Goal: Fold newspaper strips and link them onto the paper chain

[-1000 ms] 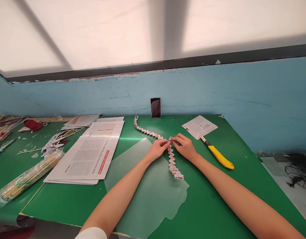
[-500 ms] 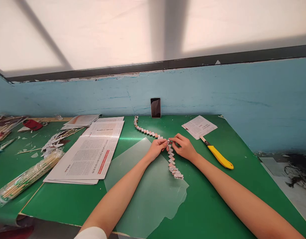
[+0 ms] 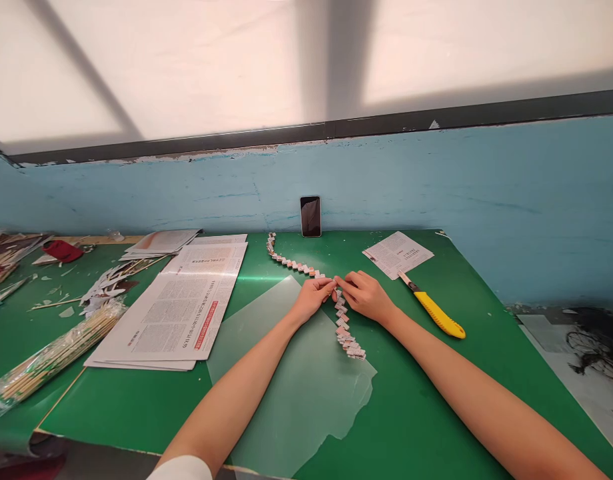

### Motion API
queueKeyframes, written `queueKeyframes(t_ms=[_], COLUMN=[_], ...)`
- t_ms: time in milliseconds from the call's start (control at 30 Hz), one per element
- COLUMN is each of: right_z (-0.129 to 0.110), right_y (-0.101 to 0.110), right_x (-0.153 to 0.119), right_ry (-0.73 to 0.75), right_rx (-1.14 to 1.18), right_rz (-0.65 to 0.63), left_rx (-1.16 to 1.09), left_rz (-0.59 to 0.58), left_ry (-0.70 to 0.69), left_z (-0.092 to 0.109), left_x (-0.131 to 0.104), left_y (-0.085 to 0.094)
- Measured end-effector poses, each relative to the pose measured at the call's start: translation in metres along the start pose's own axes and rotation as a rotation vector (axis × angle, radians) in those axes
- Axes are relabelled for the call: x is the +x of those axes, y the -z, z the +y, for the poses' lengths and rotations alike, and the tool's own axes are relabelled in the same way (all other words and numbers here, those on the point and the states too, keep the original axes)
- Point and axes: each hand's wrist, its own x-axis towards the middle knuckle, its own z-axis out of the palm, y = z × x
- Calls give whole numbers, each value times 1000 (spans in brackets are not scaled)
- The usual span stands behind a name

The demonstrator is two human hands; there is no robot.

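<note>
A zigzag chain of folded newspaper links (image 3: pixel 342 325) runs from the back of the green table toward me. My left hand (image 3: pixel 314 297) pinches its middle from the left. From the right, my right hand (image 3: pixel 369 295) pinches the same stretch, and the fingertips of both hands meet there. The links between the fingers are mostly hidden. One end of the chain lies over a clear plastic sheet (image 3: pixel 291 373); the other curls near the wall. To the right, a yellow utility knife (image 3: pixel 439 315) rests with its blade end on a square piece of newspaper (image 3: pixel 397 255).
A phone (image 3: pixel 310 217) leans upright against the blue wall. Stacked newspaper sheets (image 3: pixel 181 313) lie left of the plastic sheet. Further left are a bag of bamboo sticks (image 3: pixel 56 357), paper scraps (image 3: pixel 104 287) and a red cloth item (image 3: pixel 62 251). The table's right edge slopes toward me.
My right hand's fingertips have moved slightly left, closing in against the left hand's fingertips over the chain. The view has shifted a little; the other things lie as before.
</note>
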Motion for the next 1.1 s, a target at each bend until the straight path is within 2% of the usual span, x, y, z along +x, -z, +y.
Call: queueKeyframes(t_ms=[133,300,400,733,1100], right_z=[-3,-3,0,5,1], right_y=[-3,-2,1,7,2], right_x=[0,2,5,7,6], right_ry=[-68,-398,-497,-617,-604], right_rx=[72,375,536,765,653], right_rz=[32,66,37,-83,-10], left_rx=[28,119,215,271,266], left_rz=[27,35,-16,-63,-38], left_ry=[4,-22,-63,-104,-91], left_z=[-1,-2,1,6,3], left_x=[0,-1,-4,-8,-7], left_y=[0,-2,-4,-5,-6])
